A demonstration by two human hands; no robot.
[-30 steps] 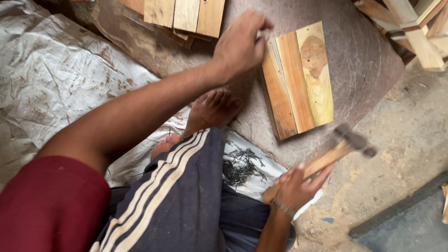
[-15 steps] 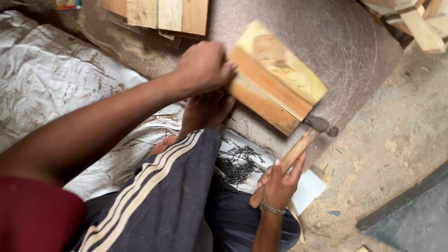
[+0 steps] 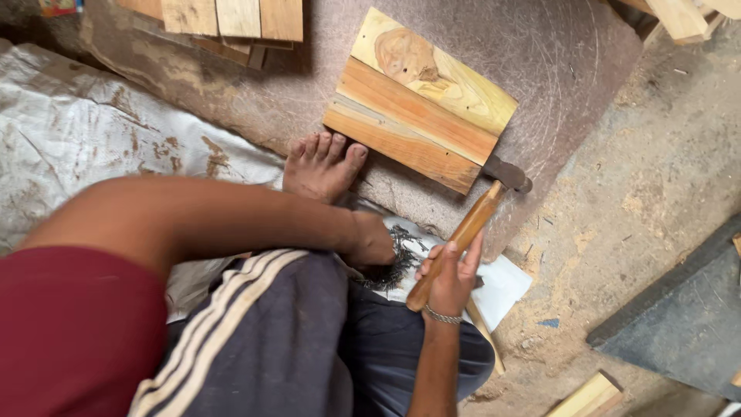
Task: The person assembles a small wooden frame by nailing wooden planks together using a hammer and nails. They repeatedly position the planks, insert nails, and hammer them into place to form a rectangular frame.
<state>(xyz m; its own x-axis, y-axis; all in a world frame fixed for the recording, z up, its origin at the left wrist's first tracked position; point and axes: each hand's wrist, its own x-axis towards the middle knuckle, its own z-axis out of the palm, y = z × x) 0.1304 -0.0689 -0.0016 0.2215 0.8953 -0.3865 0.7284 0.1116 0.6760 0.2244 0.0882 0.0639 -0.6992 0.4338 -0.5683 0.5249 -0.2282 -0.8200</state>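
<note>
right hand curls shut around the hammer handle's end, head beside the stiff wooden panel; left hand dips into nails, fingers hidden.

free: round slab right of plank panel | blocked: bare foot at panel's near edge

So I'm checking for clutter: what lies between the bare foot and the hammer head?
In the head view, the joined plank panel lies between the bare foot and the hammer head, resting on the brown mat.
</note>
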